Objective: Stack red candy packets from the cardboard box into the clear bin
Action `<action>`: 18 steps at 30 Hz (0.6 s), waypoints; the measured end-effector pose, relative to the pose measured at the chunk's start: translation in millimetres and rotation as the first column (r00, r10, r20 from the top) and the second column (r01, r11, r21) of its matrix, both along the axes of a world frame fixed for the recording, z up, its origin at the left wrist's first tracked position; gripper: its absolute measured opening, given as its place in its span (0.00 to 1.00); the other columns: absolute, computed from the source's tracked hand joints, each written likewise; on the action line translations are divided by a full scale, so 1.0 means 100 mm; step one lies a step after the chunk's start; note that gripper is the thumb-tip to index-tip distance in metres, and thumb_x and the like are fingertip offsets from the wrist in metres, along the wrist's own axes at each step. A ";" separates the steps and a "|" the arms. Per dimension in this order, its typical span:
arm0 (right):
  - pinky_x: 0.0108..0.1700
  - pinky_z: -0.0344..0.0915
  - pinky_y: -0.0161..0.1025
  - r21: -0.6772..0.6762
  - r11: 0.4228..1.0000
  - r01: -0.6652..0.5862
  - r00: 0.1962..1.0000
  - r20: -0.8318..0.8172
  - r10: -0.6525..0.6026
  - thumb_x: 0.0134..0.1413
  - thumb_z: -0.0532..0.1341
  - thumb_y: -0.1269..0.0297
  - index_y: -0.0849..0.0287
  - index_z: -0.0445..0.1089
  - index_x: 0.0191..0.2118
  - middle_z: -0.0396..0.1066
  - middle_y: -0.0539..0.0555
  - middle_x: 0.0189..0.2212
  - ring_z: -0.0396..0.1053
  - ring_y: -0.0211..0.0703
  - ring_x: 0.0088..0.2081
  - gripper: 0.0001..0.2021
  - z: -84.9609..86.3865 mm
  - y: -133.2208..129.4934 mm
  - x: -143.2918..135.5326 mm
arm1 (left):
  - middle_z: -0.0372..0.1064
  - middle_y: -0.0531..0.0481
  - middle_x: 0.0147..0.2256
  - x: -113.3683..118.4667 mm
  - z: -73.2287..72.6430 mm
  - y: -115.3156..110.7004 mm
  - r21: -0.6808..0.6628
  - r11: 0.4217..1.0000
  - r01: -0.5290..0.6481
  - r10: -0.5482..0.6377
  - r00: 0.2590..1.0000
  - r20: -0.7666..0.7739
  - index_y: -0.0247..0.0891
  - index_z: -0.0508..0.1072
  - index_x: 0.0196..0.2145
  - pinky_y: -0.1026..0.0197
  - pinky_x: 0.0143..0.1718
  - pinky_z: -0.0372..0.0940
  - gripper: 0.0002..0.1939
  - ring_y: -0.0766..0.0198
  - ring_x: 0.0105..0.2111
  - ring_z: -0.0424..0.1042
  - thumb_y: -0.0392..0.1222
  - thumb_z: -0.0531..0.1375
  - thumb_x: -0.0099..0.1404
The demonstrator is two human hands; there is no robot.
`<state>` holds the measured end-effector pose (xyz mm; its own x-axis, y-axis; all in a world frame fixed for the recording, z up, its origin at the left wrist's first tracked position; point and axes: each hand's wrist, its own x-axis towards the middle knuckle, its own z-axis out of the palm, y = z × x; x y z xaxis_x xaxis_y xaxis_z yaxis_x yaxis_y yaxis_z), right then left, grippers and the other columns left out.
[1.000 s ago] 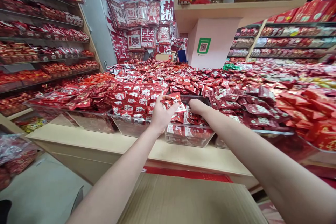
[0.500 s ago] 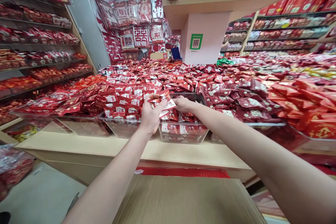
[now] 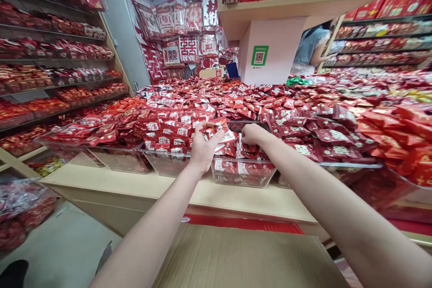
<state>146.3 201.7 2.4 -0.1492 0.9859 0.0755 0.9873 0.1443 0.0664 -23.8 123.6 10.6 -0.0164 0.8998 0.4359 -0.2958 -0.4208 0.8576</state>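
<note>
My left hand [image 3: 202, 148] holds a small bunch of red candy packets [image 3: 219, 131] above a clear plastic bin [image 3: 243, 175] on the counter. My right hand [image 3: 254, 135] reaches into that same bin, fingers curled down among the red packets [image 3: 248, 149] there; what it grips is hidden. Both hands are close together over the bin, which is partly filled with red and white packets.
Heaps of red packets cover the wide display table [image 3: 236, 198]. More clear bins [image 3: 118, 157] line its front edge. Shelves [image 3: 50, 76] of red goods stand left and right. A cardboard box [image 3: 243, 256] lies below my arms. A person [image 3: 312, 47] stands behind the pink pillar [image 3: 270, 54].
Both hands stay over the bin, the right one dipping a little deeper among the packets. A person has come into view behind the pillar.
</note>
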 end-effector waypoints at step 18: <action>0.42 0.60 0.37 0.013 0.992 -0.125 0.988 0.091 0.124 0.50 0.50 0.73 0.66 0.65 0.41 0.68 0.63 0.39 0.66 0.47 0.42 0.12 -0.08 0.03 0.02 | 0.63 0.53 0.32 0.02 -0.02 0.01 0.042 0.999 -0.022 0.023 0.999 -0.026 0.39 0.60 0.34 0.62 0.37 0.62 0.15 0.67 0.32 0.67 0.38 0.60 0.49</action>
<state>147.9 204.7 -6.0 -0.2777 0.9578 0.0750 0.9517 0.2635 0.1577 -22.3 124.3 8.2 -0.0241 0.8806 0.4733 -0.2634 -0.4623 0.8467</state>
